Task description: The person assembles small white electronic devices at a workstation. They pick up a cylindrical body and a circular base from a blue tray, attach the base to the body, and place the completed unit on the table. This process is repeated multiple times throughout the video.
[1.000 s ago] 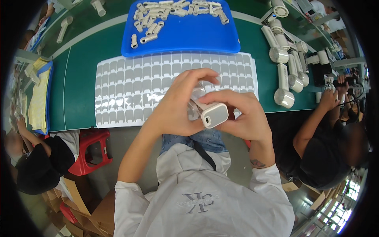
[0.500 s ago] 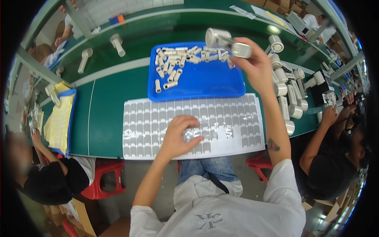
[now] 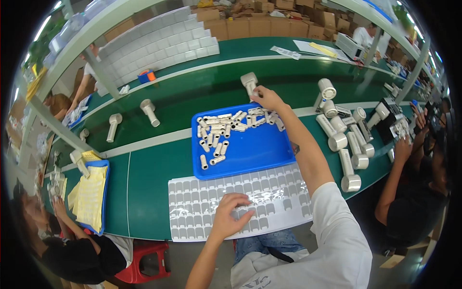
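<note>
At the far side of the green bench, my right hand (image 3: 267,98) grips the handle end of a white handheld fan (image 3: 249,81). The fan's round head points away from me, beyond the back edge of a blue tray (image 3: 255,161). Small white hollow parts (image 3: 219,129) lie loosely in that tray, mostly toward its back and left. My left hand (image 3: 229,216) rests over a sheet of grey stickers (image 3: 185,207), thumb and fingers apart with nothing between them. Several stickers are gone from the sheet's right part, where white backing shows. My right forearm covers the tray's right edge.
More white fans (image 3: 347,171) lie clustered on the right, near a co-worker's hand (image 3: 403,147). Two single fans (image 3: 150,113) lie on the far left strip. A second blue tray (image 3: 105,192) with yellow sheets stands left, beside another person. An orange-blue tape roll (image 3: 147,76) sits behind.
My right hand has carried the fan forward and left, from above the tray's right corner to the bench strip behind it. The view has tilted up; my left hand stays over the sheet.
</note>
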